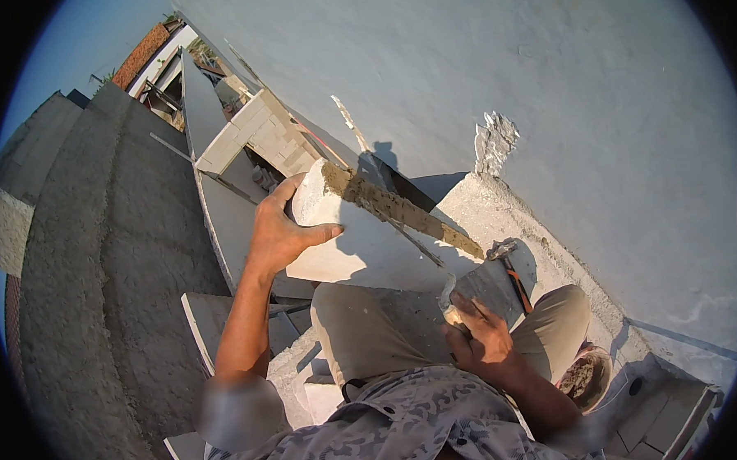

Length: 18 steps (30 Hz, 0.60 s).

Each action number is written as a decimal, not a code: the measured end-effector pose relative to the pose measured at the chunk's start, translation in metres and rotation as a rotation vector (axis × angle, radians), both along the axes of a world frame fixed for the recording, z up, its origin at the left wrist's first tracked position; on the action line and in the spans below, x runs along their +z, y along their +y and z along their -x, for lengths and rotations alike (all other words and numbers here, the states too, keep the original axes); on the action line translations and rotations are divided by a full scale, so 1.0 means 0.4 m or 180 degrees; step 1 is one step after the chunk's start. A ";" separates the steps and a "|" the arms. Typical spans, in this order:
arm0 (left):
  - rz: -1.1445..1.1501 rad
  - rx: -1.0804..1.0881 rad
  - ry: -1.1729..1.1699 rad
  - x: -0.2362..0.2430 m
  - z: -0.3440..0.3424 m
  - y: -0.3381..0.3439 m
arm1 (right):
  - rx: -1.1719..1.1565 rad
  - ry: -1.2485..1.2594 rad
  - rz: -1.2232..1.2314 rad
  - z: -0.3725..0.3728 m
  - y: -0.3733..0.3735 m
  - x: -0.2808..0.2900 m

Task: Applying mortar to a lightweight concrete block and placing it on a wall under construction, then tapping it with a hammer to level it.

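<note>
The grey wall (pixel 585 97) rises on the right. Beside it, the pale block (pixel 361 247) slants before the knees, the left hand (pixel 285 234) clamped on its left end; I cannot tell what bears its underside. The bucket (pixel 607 376) stands beside the right leg. The right hand (pixel 482 333) is closed around the trowel (pixel 448 291), near the hammer (pixel 513 279). 1 mortar strip (pixel 409 216) coats the block's upper edge: a slipping 1-hand grip could tip the block, and a trowel knock could shear mortar off.

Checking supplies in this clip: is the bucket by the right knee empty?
No: the bucket has brown, lumpy material inside its rim. How full, I cannot tell; its depth is hidden.
</note>
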<state>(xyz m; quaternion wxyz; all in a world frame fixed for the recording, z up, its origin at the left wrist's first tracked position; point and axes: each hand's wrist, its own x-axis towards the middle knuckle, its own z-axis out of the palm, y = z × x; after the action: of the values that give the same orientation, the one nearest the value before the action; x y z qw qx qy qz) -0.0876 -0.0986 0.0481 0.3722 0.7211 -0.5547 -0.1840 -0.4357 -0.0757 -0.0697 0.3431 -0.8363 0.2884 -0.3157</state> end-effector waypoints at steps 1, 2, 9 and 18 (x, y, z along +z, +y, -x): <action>-0.0008 0.0006 -0.0011 0.000 -0.001 0.001 | -0.0143 0.0011 -0.0089 0.001 0.002 0.009; -0.0040 -0.0012 0.0014 -0.001 -0.003 0.000 | -0.0287 0.0020 -0.0178 0.002 0.002 0.020; 0.0018 -0.0121 -0.0204 0.003 0.005 -0.010 | -0.0055 0.0593 -0.0359 -0.044 -0.079 0.087; -0.0041 -0.0014 0.0038 -0.012 -0.021 -0.002 | -0.0251 0.0962 0.0792 -0.001 -0.042 0.025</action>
<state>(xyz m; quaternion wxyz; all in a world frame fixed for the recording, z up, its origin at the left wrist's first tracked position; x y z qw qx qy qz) -0.0794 -0.0994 0.0434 0.3704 0.7211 -0.5529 -0.1926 -0.4353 -0.0926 -0.0595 0.1773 -0.8982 0.3279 -0.2330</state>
